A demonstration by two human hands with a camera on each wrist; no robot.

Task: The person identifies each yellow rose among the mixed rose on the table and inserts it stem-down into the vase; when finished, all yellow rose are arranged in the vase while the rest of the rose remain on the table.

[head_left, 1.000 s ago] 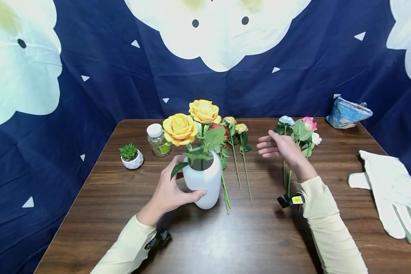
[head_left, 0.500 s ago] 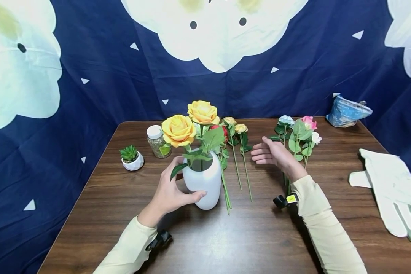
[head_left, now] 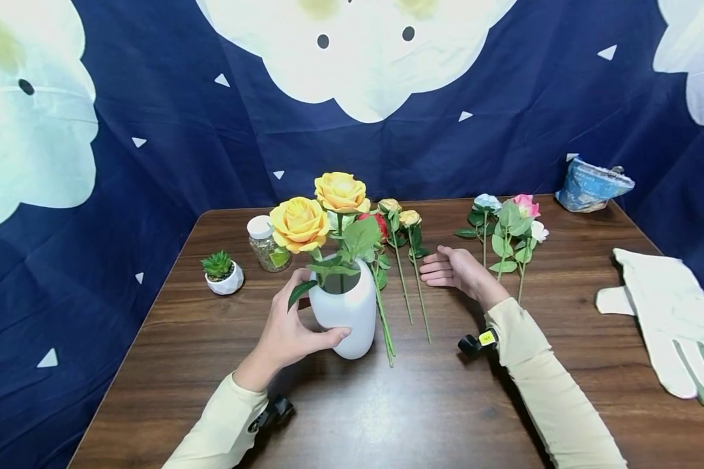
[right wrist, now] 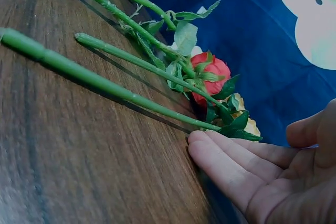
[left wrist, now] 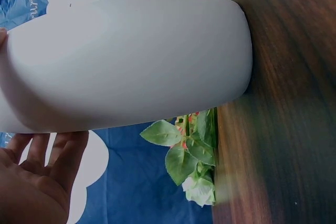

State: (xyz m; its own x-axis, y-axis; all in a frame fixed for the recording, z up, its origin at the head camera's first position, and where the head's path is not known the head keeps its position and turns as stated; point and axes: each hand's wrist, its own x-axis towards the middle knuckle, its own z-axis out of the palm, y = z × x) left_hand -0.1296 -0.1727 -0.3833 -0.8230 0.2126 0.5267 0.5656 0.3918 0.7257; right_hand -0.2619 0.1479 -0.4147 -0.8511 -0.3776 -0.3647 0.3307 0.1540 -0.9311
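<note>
My left hand (head_left: pixel 290 329) holds a white vase (head_left: pixel 349 319) from its left side, thumb across the front and fingers behind. Two large yellow roses (head_left: pixel 300 225) with green leaves stand in it. In the left wrist view the vase (left wrist: pixel 131 61) fills the middle, with the fingers along its side. My right hand (head_left: pixel 460 275) has its fingers straight, palm facing left, just right of two small yellow roses (head_left: pixel 410 218) lying on the table. The right wrist view shows its fingertips right at the green stem (right wrist: pixel 131 96) of one. A red rose (right wrist: pixel 212 74) lies beyond.
Blue, pink and white flowers (head_left: pixel 527 207) lie behind my right forearm. A white-lidded jar (head_left: pixel 268 244) and a potted succulent (head_left: pixel 225 277) stand at left. A white glove (head_left: pixel 663 306) lies at right, a blue bag (head_left: pixel 592 185) at the back right corner of the wooden table (head_left: pixel 422 410).
My right hand has moved left and a little nearer to me, from beside the blue and pink flowers to the small yellow roses. The left hand and the vase have stayed in place.
</note>
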